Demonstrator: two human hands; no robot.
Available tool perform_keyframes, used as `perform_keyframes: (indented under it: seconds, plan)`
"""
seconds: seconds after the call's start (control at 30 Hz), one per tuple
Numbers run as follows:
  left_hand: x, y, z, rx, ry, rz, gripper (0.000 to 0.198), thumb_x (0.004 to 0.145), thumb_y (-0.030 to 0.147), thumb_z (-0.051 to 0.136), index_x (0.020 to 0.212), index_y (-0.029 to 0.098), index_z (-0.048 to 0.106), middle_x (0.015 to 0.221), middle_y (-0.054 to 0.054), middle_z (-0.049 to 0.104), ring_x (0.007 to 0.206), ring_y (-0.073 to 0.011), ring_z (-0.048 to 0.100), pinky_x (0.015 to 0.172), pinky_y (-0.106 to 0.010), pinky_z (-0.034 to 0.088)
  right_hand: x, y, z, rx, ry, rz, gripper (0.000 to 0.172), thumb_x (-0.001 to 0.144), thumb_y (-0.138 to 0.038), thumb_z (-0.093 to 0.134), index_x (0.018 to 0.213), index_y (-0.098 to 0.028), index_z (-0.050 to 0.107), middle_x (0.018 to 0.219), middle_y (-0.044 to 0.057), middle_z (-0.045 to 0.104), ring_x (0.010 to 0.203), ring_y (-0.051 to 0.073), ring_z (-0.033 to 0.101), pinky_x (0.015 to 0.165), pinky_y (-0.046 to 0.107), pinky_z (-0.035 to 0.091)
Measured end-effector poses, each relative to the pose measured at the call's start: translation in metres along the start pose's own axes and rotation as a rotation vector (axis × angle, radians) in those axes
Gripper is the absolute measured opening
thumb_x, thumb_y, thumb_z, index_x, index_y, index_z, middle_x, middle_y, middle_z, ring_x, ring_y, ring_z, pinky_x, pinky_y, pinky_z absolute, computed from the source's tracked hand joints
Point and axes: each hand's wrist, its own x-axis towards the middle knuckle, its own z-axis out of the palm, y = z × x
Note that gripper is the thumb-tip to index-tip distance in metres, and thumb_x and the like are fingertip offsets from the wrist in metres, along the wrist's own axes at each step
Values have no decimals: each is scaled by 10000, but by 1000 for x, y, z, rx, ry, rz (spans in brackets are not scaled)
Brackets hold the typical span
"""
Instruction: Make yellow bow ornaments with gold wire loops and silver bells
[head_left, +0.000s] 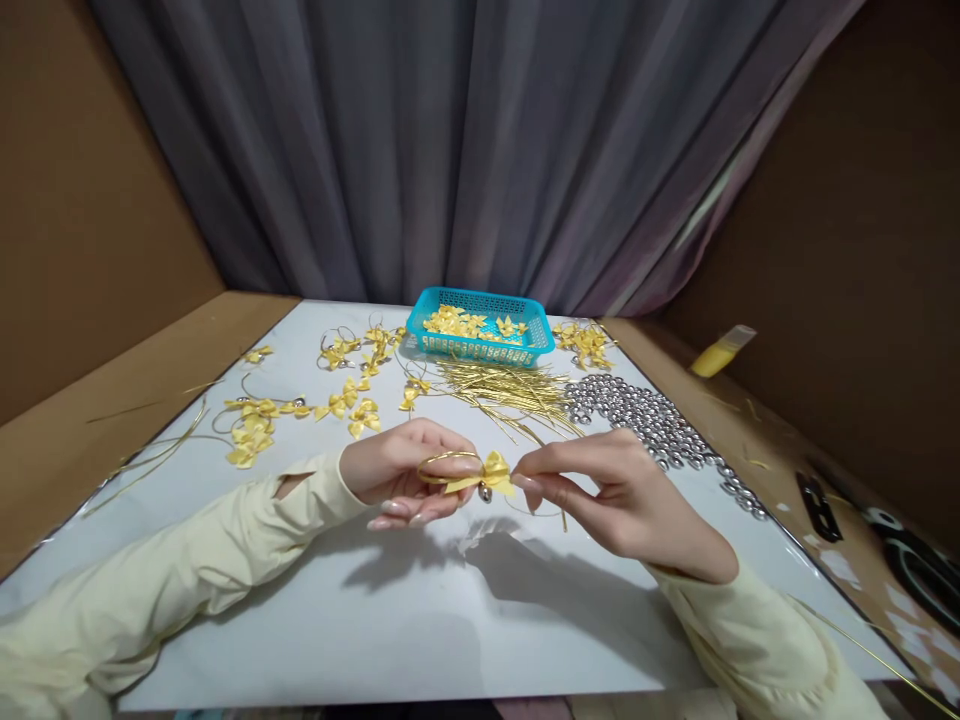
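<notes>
Over the middle of the white table (420,620), my two hands meet around a small yellow ribbon bow (491,473). A gold cord loop (442,462) and a small silver bell under the bow are attached to it. My left hand (401,470) is closed, pinching the gold loop and the bow's left side. My right hand (615,490) is closed too, its fingertips pinching the bow's right side and a thin gold cord that hangs down. Both arms wear pale yellow sleeves.
A turquoise basket (480,345) with yellow bows stands at the back centre. In front of it lies a bundle of gold cords (510,390), with a heap of silver bells (645,415) to the right. Finished bows (255,425) are scattered left. A yellow bottle (720,352) lies far right.
</notes>
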Motion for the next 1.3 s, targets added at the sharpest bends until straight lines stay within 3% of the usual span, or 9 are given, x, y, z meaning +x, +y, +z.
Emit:
perform_keyframes:
  seconds: [0.23,0.53,0.93,1.3]
  plan:
    - [3,-2,-5,-3,-25,-32,154,804,204,538,717,92,598,430,4,533,228,-34,285,204,-121,350,-1,-1,0,-85,10,-96,210,821,-45,442,800,-140,628,561,4,620,475,76,543,467,185,375]
    - [2,-2,0,19,-20,-118,185,789,217,536,662,95,589,405,8,518,208,-33,261,188,-116,312,-7,-4,-2,-184,-41,-122,261,804,-20,378,767,-152,599,590,23,604,512,93,532,481,213,354]
    - [2,-1,0,-81,-56,-16,224,852,164,447,691,77,576,418,-5,526,224,-36,271,207,-120,349,-2,-6,-1,-32,27,39,171,839,-112,502,730,-155,626,543,-15,605,453,59,497,458,175,363]
    - [0,-2,2,-132,-70,0,285,876,160,384,684,76,577,417,-22,531,229,-40,287,221,-121,365,1,-1,6,156,49,111,232,850,-223,550,654,-127,628,526,2,614,424,56,470,423,177,339]
